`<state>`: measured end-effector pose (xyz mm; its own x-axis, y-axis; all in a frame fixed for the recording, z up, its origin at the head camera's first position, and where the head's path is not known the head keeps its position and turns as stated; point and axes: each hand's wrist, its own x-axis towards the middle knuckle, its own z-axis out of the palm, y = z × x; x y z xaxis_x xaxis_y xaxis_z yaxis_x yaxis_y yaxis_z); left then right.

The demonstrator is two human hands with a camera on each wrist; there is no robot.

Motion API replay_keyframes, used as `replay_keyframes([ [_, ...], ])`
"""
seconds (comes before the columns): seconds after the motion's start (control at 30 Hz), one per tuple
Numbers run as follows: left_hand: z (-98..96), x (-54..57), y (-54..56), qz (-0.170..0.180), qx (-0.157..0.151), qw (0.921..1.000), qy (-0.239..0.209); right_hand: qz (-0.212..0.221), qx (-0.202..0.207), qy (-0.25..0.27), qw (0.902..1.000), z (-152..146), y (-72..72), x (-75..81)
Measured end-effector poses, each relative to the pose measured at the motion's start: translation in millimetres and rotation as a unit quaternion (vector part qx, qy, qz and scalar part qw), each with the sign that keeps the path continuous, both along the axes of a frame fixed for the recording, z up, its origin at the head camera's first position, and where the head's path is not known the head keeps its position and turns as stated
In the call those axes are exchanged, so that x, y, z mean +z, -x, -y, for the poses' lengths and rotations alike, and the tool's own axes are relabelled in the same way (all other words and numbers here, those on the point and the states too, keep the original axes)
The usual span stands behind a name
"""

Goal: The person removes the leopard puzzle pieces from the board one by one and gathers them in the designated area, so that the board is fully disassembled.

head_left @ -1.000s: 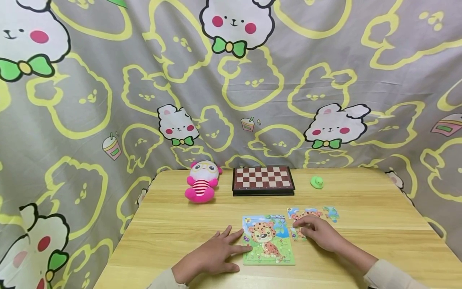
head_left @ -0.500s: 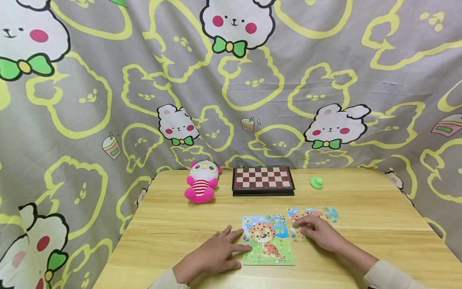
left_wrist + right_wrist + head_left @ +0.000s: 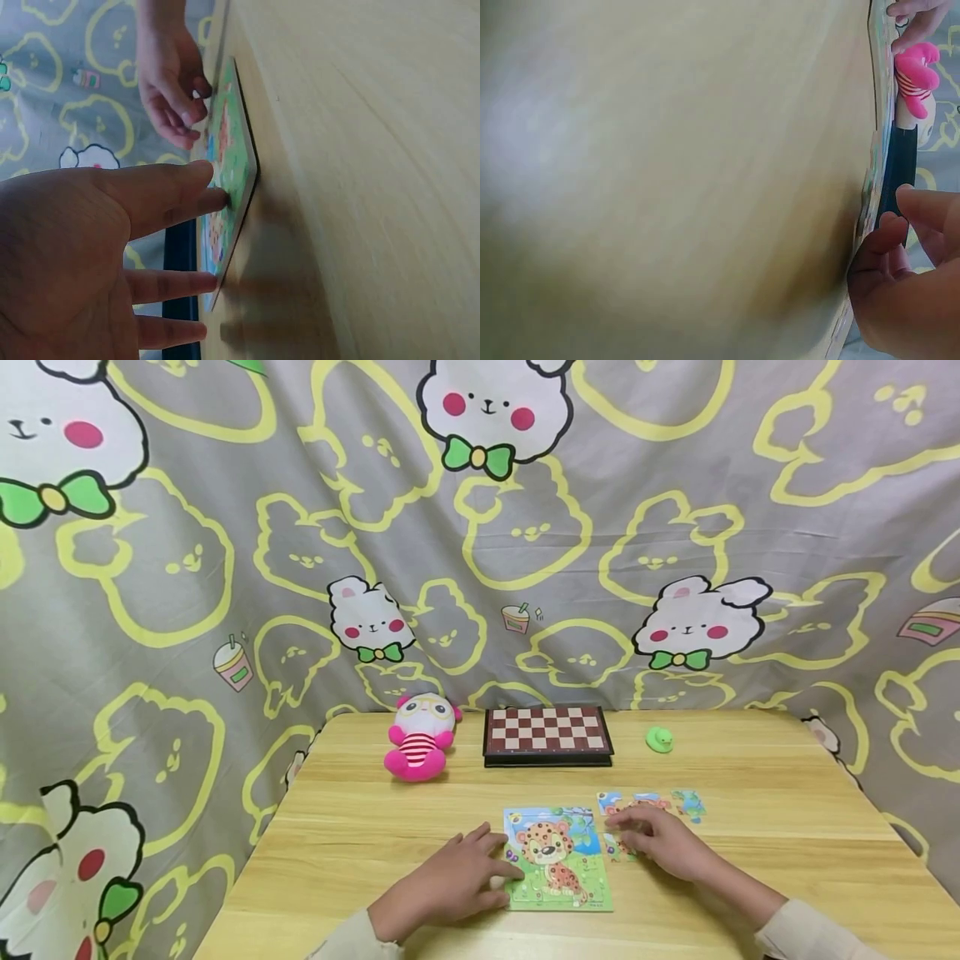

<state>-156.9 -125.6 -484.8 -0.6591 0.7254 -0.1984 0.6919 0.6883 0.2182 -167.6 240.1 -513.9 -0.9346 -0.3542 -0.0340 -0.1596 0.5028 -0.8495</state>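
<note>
A jigsaw puzzle board (image 3: 555, 860) with a spotted leopard cub lies flat near the table's front. My left hand (image 3: 453, 877) is at its left edge with fingers spread; one finger reaches over the board in the left wrist view. Right of the board, loose puzzle pieces (image 3: 688, 802) with sky and leopard parts lie on the table. Over some of them hovers my right hand (image 3: 666, 843), which hides part of them. Its fingers are loosely bent, with nothing visible between thumb and fingertips in the right wrist view, where the hand (image 3: 907, 270) sits at the right.
Along the back of the wooden table (image 3: 360, 860) stand a pink panda plush (image 3: 418, 747), a checkered chessboard box (image 3: 547, 735) and a small green duck (image 3: 659, 739). A patterned curtain (image 3: 480, 552) hangs behind and at the sides.
My left hand has shifted slightly to the right, its thumb now closer to the board's edge. The right hand's fingers have moved a little; the board and pieces have stayed put.
</note>
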Motion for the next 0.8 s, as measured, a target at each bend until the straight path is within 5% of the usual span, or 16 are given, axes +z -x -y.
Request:
replay_keyframes([
  [0.33,-11.5,2.4,-4.3,0.015,0.004,0.9998,-0.014,-0.016,0.016,0.004,0.9997,21.4,2.1,7.0],
  [0.8,-20.3,-12.1,-7.4,0.019,-0.027,0.9991,0.027,-0.009,0.049,0.018,0.9986,60.9,2.5,9.0],
])
